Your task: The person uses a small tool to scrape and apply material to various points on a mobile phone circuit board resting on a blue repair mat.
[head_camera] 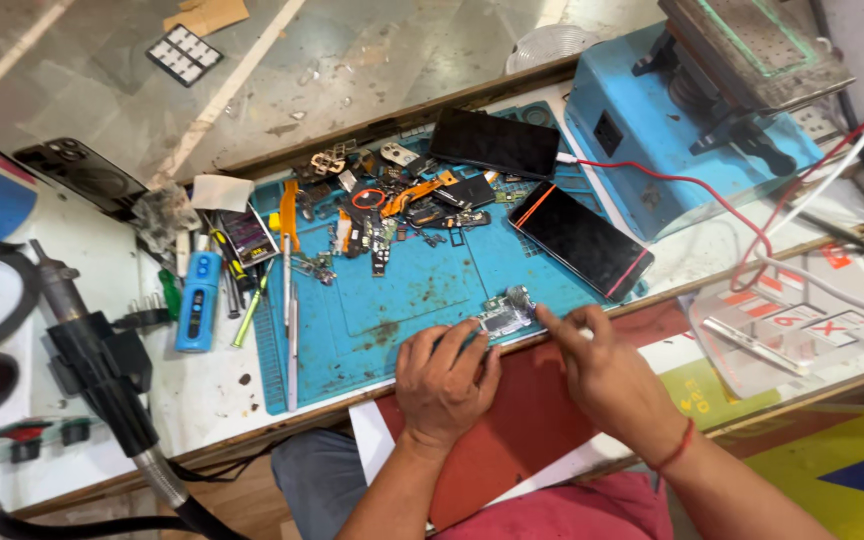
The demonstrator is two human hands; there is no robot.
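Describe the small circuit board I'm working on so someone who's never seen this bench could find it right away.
Start at the big blue work mat in the middle of the bench and follow its near edge. Between the left hand and right hand lies a small circuit board, touched by fingertips from both sides. Unlike the loose parts heaped at the mat's far end, it lies alone and has shiny silver shielding.

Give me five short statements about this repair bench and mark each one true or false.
1. Both hands touch the small circuit board at the mat's near edge. True.
2. The work mat is green. False: it is blue.
3. Two dark phones lie face up at the far right of the mat. True.
4. The right hand holds a screwdriver. False: only its fingertips rest by the board.
5. The left hand is gloved. False: it is bare.
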